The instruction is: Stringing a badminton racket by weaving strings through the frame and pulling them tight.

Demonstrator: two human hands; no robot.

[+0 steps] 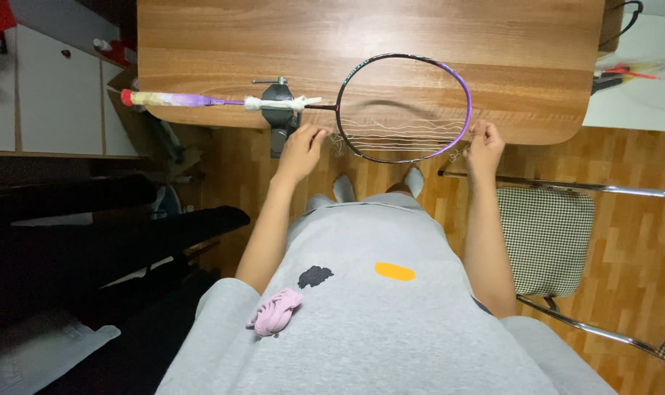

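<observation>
Purple and black along its rim, the badminton racket (403, 107) is lying flat on the wooden table (362, 33), its long axis running left to right across the view, with the wrapped handle pointing left and the oval head to the right. A small dark clamp (277, 110) at the table's near edge is gripping the shaft just beside the head. The head is sitting directly between the two hands, near the table's front edge. The left hand (301, 150) is resting at the head's lower left, fingers curled together near the throat, seemingly pinching loose string, though the pinch itself is too small to confirm. The right hand (485, 146) is touching the rim's lower right, fingers pressed together on a strand there. Both are about equally near. Only the lower part of the head is carrying white strings (402, 132), wavy and slack; the upper part is standing open.
</observation>
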